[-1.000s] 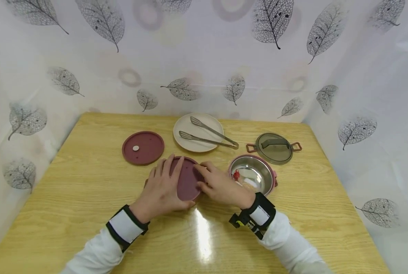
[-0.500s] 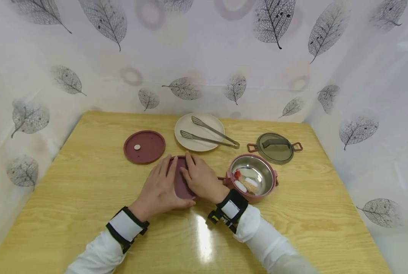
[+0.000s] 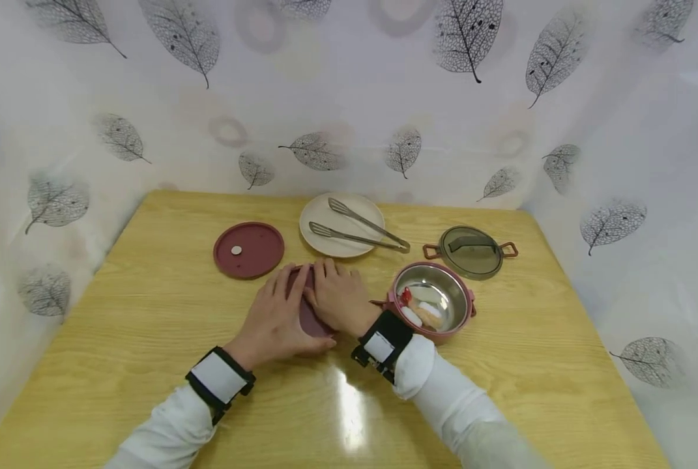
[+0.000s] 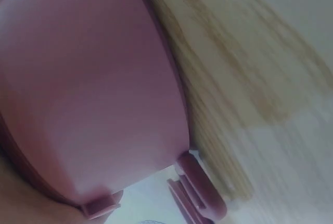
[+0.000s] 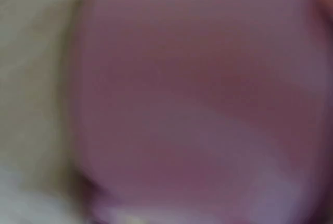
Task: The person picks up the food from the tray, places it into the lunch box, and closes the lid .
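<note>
Leaf-printed backdrop (image 3: pixel 349 78) stands behind a wooden counter (image 3: pixel 149 312). Mid-counter, the left hand (image 3: pixel 275 319) grips a maroon pot (image 3: pixel 311 322); the right hand (image 3: pixel 341 301) lies over its right side, its grip unclear. Just right is a steel-lined pot (image 3: pixel 451 293) holding small pieces (image 3: pixel 425 316); beyond are a disc (image 3: pixel 261 251), tongs (image 3: pixel 363 241) on a plate (image 3: pixel 318 216), and a lid (image 3: pixel 472 262).

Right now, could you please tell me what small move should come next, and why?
Perhaps ease up the lid with the right hand, the left hand steadying the maroon container: both hands are at it, and a clip appears to stand out from its wall.
</note>
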{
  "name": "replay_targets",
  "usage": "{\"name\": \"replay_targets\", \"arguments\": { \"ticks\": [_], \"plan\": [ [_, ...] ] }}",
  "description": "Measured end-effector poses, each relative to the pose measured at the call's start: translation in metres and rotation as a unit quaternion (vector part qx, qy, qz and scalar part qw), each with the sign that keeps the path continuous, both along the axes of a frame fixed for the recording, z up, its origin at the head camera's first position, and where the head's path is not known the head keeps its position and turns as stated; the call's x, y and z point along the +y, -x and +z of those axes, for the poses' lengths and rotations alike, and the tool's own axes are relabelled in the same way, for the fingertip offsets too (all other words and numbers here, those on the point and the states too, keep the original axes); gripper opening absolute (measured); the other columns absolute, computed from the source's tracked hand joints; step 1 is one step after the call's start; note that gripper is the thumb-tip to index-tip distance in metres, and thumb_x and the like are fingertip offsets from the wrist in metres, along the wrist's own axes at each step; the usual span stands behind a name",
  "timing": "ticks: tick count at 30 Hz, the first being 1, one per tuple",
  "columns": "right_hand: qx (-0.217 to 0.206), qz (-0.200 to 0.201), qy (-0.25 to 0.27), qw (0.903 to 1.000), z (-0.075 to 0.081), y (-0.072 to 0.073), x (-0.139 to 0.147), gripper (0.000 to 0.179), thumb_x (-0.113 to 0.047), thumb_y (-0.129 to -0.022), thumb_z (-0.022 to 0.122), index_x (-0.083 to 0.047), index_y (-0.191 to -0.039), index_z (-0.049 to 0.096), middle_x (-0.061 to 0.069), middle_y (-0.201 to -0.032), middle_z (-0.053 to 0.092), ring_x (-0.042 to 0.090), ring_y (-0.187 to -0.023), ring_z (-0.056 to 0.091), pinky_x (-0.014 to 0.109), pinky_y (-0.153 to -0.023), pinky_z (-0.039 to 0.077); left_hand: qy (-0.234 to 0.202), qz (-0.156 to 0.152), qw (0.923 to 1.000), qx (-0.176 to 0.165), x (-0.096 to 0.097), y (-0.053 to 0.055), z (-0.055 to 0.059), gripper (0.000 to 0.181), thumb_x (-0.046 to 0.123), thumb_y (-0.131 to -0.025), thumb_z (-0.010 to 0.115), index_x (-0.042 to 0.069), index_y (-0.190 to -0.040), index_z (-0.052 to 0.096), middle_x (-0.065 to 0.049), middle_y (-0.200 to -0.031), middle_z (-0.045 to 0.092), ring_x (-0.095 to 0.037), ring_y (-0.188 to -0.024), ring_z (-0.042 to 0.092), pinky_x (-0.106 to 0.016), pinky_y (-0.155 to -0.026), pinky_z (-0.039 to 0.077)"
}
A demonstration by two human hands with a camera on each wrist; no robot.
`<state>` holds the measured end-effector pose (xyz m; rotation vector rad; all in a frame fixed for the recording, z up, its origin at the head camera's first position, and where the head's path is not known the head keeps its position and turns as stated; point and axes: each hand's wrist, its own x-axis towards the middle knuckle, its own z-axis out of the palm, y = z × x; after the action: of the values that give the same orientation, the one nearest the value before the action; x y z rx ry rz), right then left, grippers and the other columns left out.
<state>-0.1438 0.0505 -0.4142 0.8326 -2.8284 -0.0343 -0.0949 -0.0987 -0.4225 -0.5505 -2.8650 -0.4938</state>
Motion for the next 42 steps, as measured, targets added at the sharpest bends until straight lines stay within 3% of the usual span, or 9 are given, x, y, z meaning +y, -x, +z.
{"name": "replay_targets", "arguments": {
  "ticks": [5,12,17,20,24,28,37,39,42],
  "plan": [
    [0.025,0.066,-0.022,0.9973,-0.004,0.005,0.000,0.054,-0.041,-0.101,0.030,-0.015,-0.148,0.030,0.004,-0.145,0.042,0.022,-0.127,0.046,0.041,-0.098,0.045,-0.014,-0.011,0.9998,0.002,-0.001,0.001,0.001,0.135,0.089,-0.053,0.056,0.012,-0.153,0.005,-0.022,-0.152,0.020,-0.039,-0.137,0.028,-0.052,-0.107,0.031],
    [-0.032,0.031,-0.014,0.9989,-0.005,0.007,0.003,0.056,-0.048,-0.101,0.023,-0.021,-0.150,0.023,0.000,-0.145,0.040,0.021,-0.127,0.045,0.044,-0.095,0.045,-0.011,-0.035,0.9991,-0.022,-0.005,0.004,0.003,0.138,0.090,-0.052,0.056,0.014,-0.153,0.002,-0.023,-0.153,0.015,-0.041,-0.139,0.024,-0.054,-0.103,0.036],
    [-0.006,0.047,-0.009,0.9989,0.000,0.007,0.004,0.055,-0.044,-0.101,0.027,-0.018,-0.150,0.025,0.005,-0.145,0.041,0.024,-0.128,0.043,0.047,-0.100,0.042,-0.008,-0.038,0.9989,0.025,-0.006,0.007,0.000,0.134,0.088,-0.053,0.057,0.013,-0.153,0.008,-0.023,-0.147,0.025,-0.039,-0.129,0.036,-0.050,-0.100,0.040],
    [-0.006,0.043,-0.001,0.9990,0.001,0.002,0.005,0.056,-0.043,-0.101,0.027,-0.015,-0.150,0.025,0.009,-0.150,0.035,0.026,-0.136,0.036,0.053,-0.108,0.031,-0.008,-0.038,0.9982,0.045,-0.006,0.008,0.000,0.132,0.086,-0.054,0.060,0.013,-0.153,0.010,-0.023,-0.145,0.028,-0.039,-0.125,0.040,-0.049,-0.099,0.041],
    [-0.033,0.022,0.024,0.9989,-0.005,-0.009,0.007,0.056,-0.043,-0.101,0.022,-0.015,-0.150,0.025,0.009,-0.152,0.030,0.025,-0.140,0.029,0.053,-0.113,0.023,0.009,-0.044,0.9988,0.021,-0.003,0.000,0.002,0.133,0.086,-0.054,0.059,0.013,-0.153,0.010,-0.027,-0.145,0.026,-0.043,-0.126,0.038,-0.052,-0.097,0.041],
    [-0.030,0.017,0.035,0.9988,-0.009,-0.010,0.006,0.054,-0.040,-0.101,0.023,-0.016,-0.149,0.027,0.006,-0.148,0.037,0.022,-0.136,0.035,0.045,-0.113,0.028,0.013,-0.044,0.9989,0.008,-0.002,-0.002,0.002,0.133,0.088,-0.053,0.058,0.015,-0.153,0.008,-0.029,-0.143,0.026,-0.046,-0.125,0.037,-0.056,-0.095,0.041],
    [0.018,0.098,-0.096,0.9903,-0.003,0.001,0.003,0.057,-0.036,-0.101,0.031,-0.002,-0.147,0.027,0.015,-0.149,0.036,0.029,-0.129,0.042,0.040,-0.105,0.039,0.028,-0.052,0.9977,-0.035,-0.006,0.005,0.009,0.135,0.092,-0.050,0.054,0.023,-0.153,0.000,-0.025,-0.151,0.018,-0.039,-0.140,0.021,-0.060,-0.106,0.027],
    [0.022,0.097,-0.076,0.9921,-0.005,0.003,0.003,0.055,-0.033,-0.100,0.033,-0.002,-0.145,0.033,0.014,-0.147,0.039,0.028,-0.129,0.043,0.039,-0.107,0.036,0.024,-0.056,0.9980,-0.014,-0.006,0.006,0.005,0.131,0.091,-0.053,0.054,0.023,-0.153,0.004,-0.024,-0.153,0.016,-0.039,-0.142,0.019,-0.060,-0.107,0.027],
    [-0.009,0.059,0.035,0.9976,-0.008,0.003,0.004,0.050,-0.032,-0.099,0.035,-0.007,-0.142,0.041,0.008,-0.142,0.046,0.023,-0.126,0.046,0.036,-0.105,0.039,0.021,-0.052,0.9981,0.028,-0.007,0.006,-0.002,0.125,0.089,-0.057,0.052,0.023,-0.153,0.009,-0.023,-0.152,0.021,-0.038,-0.139,0.025,-0.057,-0.105,0.032]
  ]
}}
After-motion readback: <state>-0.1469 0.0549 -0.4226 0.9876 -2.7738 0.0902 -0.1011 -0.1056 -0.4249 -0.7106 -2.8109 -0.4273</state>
